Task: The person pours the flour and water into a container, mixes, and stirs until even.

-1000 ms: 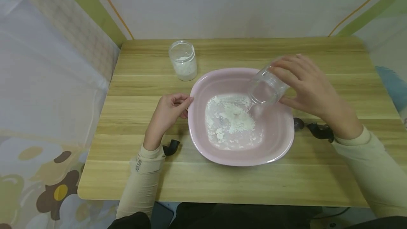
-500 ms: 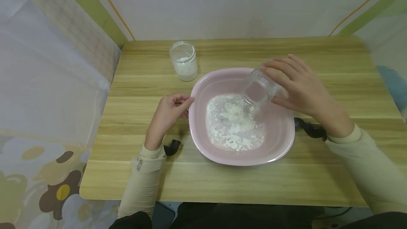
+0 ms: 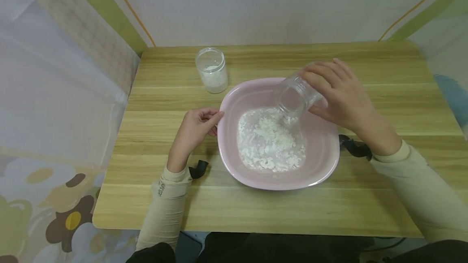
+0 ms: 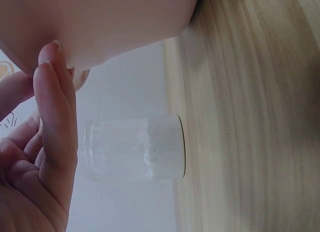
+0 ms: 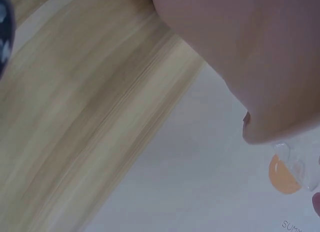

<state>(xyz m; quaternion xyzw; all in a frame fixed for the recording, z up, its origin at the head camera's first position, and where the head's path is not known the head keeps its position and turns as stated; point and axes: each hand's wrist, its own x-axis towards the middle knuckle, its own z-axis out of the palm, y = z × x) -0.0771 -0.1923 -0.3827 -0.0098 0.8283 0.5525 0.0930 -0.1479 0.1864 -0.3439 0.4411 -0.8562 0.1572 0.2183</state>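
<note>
My left hand [image 3: 191,131] pinches the left rim of a pink basin [image 3: 321,149], thumb on top and fingers beneath. In the left wrist view its fingertips [image 4: 55,51] lie against the basin's outer wall [image 4: 125,21]. My right hand [image 3: 341,94] grips a clear jar [image 3: 292,94] from above and behind. The jar is tipped over the basin, mouth down and leftward. White powder [image 3: 272,133] lies wet and clumped on the basin floor around clear liquid. The right wrist view shows mostly the basin's outside [image 5: 265,56], with the jar [image 5: 300,164] partly visible beyond its rim.
A second clear jar [image 3: 213,72], partly filled with white powder, stands upright behind and left of the basin. The wooden table [image 3: 292,214] reaches back to a white printed sheet [image 3: 234,11]. Black wrist-worn pieces [image 3: 198,169] show by each arm.
My right hand has shifted left with the tipped jar. In the basin, the powder has spread, with clumps drifting toward the front. My left hand stays at the rim.
</note>
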